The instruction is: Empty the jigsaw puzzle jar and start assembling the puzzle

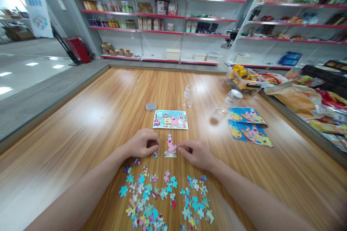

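My left hand [142, 143] rests on the wooden table [89, 122] with its fingers curled over, just left of a small loose puzzle piece [155, 155]; what it holds, if anything, is hidden. My right hand [195, 153] pinches the right edge of a small joined cluster of pieces [170, 147] showing a pink starfish figure. Between my forearms lies a scatter of several loose puzzle pieces [162, 195]. A cartoon reference picture [170, 119] lies flat just beyond the cluster.
A metal lid [151, 106] and two clear jars [189, 95] [227, 103] lie past the picture. Two more cartoon sheets [248, 124] sit at right, with a box of yellow toys [244, 78] behind. Packaged goods [303, 97] line the right edge; shop shelves [162, 18] stand at the back.
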Motion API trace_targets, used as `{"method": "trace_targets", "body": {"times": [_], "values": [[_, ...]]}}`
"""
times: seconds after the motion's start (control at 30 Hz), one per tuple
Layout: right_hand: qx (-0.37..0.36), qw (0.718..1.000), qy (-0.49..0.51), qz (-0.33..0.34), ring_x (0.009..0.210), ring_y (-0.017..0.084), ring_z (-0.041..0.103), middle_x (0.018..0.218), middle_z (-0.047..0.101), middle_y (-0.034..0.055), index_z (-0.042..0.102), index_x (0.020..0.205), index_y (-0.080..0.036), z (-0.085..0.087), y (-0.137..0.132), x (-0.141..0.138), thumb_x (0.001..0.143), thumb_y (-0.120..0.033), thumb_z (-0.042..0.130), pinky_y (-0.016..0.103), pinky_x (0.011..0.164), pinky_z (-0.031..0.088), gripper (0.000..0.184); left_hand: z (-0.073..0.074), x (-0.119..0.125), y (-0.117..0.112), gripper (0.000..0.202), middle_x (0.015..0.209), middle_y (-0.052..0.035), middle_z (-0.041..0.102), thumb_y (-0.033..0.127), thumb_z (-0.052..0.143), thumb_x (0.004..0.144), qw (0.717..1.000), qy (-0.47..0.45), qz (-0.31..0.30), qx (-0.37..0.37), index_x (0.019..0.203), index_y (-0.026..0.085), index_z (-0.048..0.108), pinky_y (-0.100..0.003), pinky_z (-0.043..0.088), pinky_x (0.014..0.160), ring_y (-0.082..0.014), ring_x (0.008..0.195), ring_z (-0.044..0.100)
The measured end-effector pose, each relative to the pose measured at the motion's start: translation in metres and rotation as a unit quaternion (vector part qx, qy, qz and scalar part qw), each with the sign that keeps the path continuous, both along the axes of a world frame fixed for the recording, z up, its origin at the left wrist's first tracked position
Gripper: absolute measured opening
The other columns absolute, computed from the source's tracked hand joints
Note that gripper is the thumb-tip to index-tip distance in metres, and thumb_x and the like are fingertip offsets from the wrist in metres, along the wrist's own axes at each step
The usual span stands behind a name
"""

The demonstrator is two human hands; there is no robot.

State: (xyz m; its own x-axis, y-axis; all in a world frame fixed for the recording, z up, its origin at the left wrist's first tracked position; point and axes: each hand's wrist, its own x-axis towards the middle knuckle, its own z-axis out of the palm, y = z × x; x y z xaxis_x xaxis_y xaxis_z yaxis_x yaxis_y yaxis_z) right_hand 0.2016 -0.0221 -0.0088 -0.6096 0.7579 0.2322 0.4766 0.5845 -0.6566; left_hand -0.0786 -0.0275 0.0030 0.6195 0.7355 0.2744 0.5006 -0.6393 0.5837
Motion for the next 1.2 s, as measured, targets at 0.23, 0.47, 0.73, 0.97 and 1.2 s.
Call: {"method": "trace_targets", "body": {"times": [0.23, 0.47, 0.73, 0.97, 1.2], "values": [[-0.007, 1.000, -0.012, 0.000, 0.052, 0.009, 0.047, 0.057, 0.054, -0.0020, 0.077, 0.092, -0.018, -0.002, 0.000, 0.001, 0.092, -0.033, 0.055, 0.021, 0.053, 0.033, 0.027, -0.002, -0.001, 0.001, 0.011, 0.071, -0.0015, 0.065, 0.019, 0.058, 0.082, 1.000, -0.005, -0.007, -0.002, 0.078, 0.017, 0.068, -0.027, 0.040, 0.070, -0.0154, 0.069, 0.057], [-0.011, 1.000, -0.020, 0.001, 0.053, 0.009, 0.047, 0.059, 0.056, -0.0018, 0.077, 0.092, -0.019, -0.002, -0.001, 0.001, 0.093, -0.033, 0.054, 0.021, 0.054, 0.034, 0.026, 0.000, 0.000, 0.000, 0.012, 0.069, -0.0012, 0.063, 0.020, 0.058, 0.081, 1.000, -0.010, -0.009, -0.002, 0.076, 0.016, 0.067, -0.026, 0.039, 0.069, -0.0148, 0.067, 0.055], [0.013, 1.000, -0.005, 0.007, 0.053, 0.009, 0.053, 0.064, 0.065, -0.0003, 0.076, 0.093, -0.019, -0.005, 0.002, 0.002, 0.093, -0.030, 0.055, 0.021, 0.054, 0.036, 0.023, 0.000, -0.001, 0.001, 0.011, 0.069, -0.0012, 0.063, 0.018, 0.058, 0.081, 1.000, -0.009, -0.014, -0.008, 0.078, 0.016, 0.068, -0.027, 0.038, 0.069, -0.0149, 0.067, 0.054], [0.126, 0.967, 0.064, 0.211, 0.048, 0.009, 0.053, 0.058, 0.064, -0.0010, 0.075, 0.093, -0.016, 0.005, -0.015, -0.014, 0.089, -0.017, 0.055, 0.022, 0.049, 0.035, 0.020, 0.001, 0.000, 0.001, 0.010, 0.069, -0.0008, 0.063, 0.017, 0.058, 0.081, 1.000, -0.010, -0.015, -0.005, 0.077, 0.016, 0.067, -0.026, 0.039, 0.070, -0.0146, 0.068, 0.054], [0.089, 0.960, 0.035, 0.265, 0.051, 0.010, 0.059, 0.063, 0.070, -0.0017, 0.077, 0.090, -0.020, 0.006, -0.020, -0.021, 0.085, -0.016, 0.059, 0.023, 0.049, 0.037, 0.019, 0.001, 0.000, 0.001, 0.009, 0.069, -0.0002, 0.062, 0.017, 0.059, 0.081, 1.000, -0.009, -0.013, -0.005, 0.077, 0.016, 0.067, -0.027, 0.038, 0.070, -0.0143, 0.068, 0.054]]}}
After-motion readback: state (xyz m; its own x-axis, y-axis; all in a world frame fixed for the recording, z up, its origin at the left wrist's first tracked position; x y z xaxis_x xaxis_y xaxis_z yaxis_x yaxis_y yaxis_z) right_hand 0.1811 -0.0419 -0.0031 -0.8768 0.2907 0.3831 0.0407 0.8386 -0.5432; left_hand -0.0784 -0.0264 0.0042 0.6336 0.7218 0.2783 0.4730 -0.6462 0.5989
